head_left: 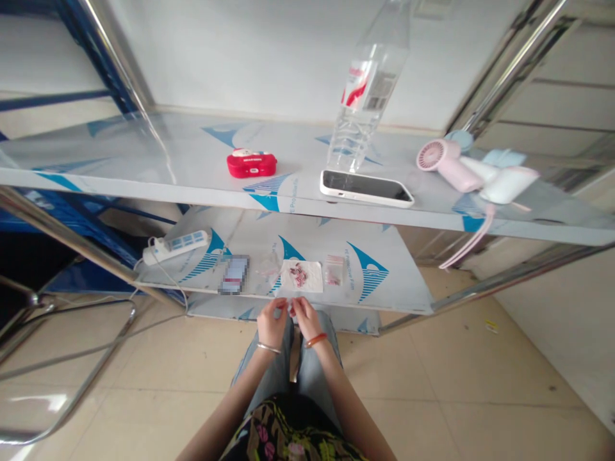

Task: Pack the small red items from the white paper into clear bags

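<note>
My left hand point(272, 324) and my right hand point(306, 318) meet just in front of the lower shelf's edge, above my knees. The fingers of both are pinched together around something small and pale that I cannot make out. Just beyond them, a white sheet point(313, 276) lies on the shelf with a small pile of dark red and pink bits point(298, 274) on it. To its right is a small clear zip bag point(334, 271) with a few reddish bits inside. Crumpled clear plastic point(269, 269) lies to its left.
The lower shelf point(403, 282) also bears a blurred phone-like item point(234, 274) and a power strip point(176, 247). On the upper shelf point(182, 147) are a red case point(252, 164), a white-edged phone point(366, 188), a clear bottle point(360, 102) and small handheld fans point(449, 164).
</note>
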`<state>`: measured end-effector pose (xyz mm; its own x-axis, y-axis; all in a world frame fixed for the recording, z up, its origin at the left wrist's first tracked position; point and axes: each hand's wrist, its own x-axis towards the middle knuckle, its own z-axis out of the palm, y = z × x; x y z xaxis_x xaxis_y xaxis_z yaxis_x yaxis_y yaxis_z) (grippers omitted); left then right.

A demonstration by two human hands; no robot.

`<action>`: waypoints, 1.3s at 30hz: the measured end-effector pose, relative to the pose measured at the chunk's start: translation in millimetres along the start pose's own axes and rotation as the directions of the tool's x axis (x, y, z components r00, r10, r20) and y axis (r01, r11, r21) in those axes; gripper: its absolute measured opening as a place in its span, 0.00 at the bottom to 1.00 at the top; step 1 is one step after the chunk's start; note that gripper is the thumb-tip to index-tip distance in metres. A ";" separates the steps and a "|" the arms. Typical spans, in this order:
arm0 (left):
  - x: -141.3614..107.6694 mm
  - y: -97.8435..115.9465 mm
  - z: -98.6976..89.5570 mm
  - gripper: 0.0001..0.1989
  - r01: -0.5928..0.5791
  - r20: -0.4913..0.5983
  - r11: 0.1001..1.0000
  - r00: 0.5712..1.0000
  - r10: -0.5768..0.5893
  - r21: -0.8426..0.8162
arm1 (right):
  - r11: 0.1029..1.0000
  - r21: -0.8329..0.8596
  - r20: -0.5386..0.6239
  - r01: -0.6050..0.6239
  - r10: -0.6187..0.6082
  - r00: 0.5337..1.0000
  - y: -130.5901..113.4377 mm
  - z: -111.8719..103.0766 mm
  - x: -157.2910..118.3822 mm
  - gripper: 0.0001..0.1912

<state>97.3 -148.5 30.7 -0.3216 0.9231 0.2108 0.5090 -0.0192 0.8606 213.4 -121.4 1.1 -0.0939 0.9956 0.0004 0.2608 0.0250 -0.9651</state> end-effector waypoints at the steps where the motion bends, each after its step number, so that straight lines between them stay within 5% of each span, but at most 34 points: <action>1: -6.1 8.6 -0.8 0.08 -0.004 0.035 0.999 0.999 0.006 -0.050 | 1.000 0.018 0.011 0.024 -0.025 1.000 -8.3 1.0 0.6 0.17; 5: -12.1 26.9 -10.1 0.08 0.042 0.097 0.987 0.995 -0.027 -0.158 | 0.997 0.079 0.081 -0.009 0.002 0.997 -25.5 -1.8 -3.7 0.18; 10: -2.2 23.9 -22.2 0.10 0.064 0.119 0.986 0.992 -0.046 -0.154 | 0.992 0.103 0.175 -0.074 0.055 0.983 -33.0 -8.0 -8.3 0.14; 17: 4.4 19.2 -32.1 0.08 -0.009 0.253 0.998 0.967 -0.008 0.067 | 0.983 -0.100 0.234 -0.153 0.173 0.957 -44.0 -13.8 -15.0 0.14; 23: 2.3 25.0 -32.0 0.09 -0.150 0.344 0.979 0.934 0.095 0.138 | 0.969 0.028 0.244 -0.244 0.230 0.942 -45.6 -14.1 -21.8 0.13; 28: 2.2 32.0 -27.5 0.06 -0.103 0.443 0.980 0.896 0.016 0.171 | 0.991 0.028 0.179 -0.133 0.126 0.976 -41.6 -14.0 -20.9 0.11; 33: 10.7 41.3 -26.7 0.11 -0.188 0.524 0.924 0.852 -0.015 0.333 | 1.000 -0.024 0.183 -0.006 0.010 0.983 -42.4 -14.4 -20.7 0.11; 39: 8.4 54.2 -29.4 0.13 -0.338 0.464 0.750 0.884 0.046 0.569 | 0.960 -0.267 0.064 0.085 -0.070 0.995 -48.2 -15.8 -19.6 0.12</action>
<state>98.7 -153.1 92.7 0.1097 0.9939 0.0106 0.9444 -0.1076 0.3107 217.9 -140.7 51.7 -0.1733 0.9835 0.0516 0.4987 0.1328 -0.8566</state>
